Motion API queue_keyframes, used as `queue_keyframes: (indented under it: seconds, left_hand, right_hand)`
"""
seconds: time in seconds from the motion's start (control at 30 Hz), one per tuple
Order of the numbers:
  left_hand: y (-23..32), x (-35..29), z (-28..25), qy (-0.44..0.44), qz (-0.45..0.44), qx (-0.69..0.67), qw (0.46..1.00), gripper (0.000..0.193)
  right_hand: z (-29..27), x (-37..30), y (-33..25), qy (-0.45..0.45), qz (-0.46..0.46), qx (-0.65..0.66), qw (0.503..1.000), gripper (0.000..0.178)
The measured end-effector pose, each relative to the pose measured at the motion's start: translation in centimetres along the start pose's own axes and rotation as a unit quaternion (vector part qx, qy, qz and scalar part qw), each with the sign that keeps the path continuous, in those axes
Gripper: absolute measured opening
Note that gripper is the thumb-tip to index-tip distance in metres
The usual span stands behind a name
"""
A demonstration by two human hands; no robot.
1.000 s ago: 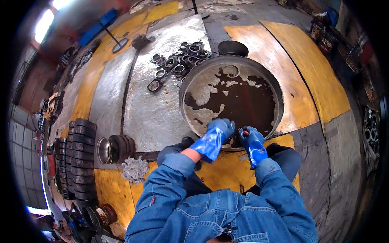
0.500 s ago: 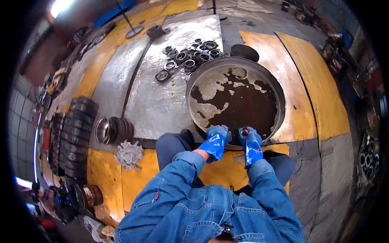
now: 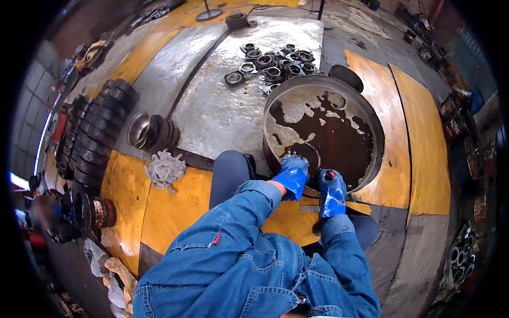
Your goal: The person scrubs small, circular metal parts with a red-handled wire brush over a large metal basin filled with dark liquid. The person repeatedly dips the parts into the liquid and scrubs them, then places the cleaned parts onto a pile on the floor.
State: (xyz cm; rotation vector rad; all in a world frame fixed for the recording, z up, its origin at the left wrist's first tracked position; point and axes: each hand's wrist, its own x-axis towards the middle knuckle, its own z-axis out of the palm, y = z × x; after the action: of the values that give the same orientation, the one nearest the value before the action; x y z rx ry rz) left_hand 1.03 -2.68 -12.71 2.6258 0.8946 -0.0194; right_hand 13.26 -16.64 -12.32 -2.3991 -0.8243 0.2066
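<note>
While both blue-gloved hands work at the near rim of the round metal basin [image 3: 371,132] of dark oily liquid, the left hand [image 3: 291,176] pinches a small part; the right hand [image 3: 332,192] grips a red-tipped tool. Slick gloves could drop either into the murk.

Bare plate [image 3: 222,114] left of basin [image 3: 371,127]
</note>
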Motion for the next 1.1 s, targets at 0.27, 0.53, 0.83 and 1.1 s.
queue_keyframes:
  seconds: [0.27,0.53,0.83,1.1]
  left_hand:
    - [0.3,-0.8,-0.8,0.006,0.046,-0.008,0.999,0.021]
    - [0.0,0.3,0.6,-0.036,0.042,0.04,0.998,0.016]
    - [0.1,-0.7,0.0,-0.03,0.078,0.04,0.996,0.012]
    - [0.4,0.1,2.5,0.09,0.05,0.013,0.995,0.011]
  right_hand:
    - [0.9,0.3,1.0,0.015,-0.026,-0.007,1.0,0.033]
    - [1.6,0.4,2.0,0.022,-0.047,0.034,0.998,0.035]
    - [0.1,0.5,0.7,-0.06,0.003,0.018,0.998,0.034]
    - [2.0,2.0,3.7,-0.072,0.02,0.046,0.996,0.035]
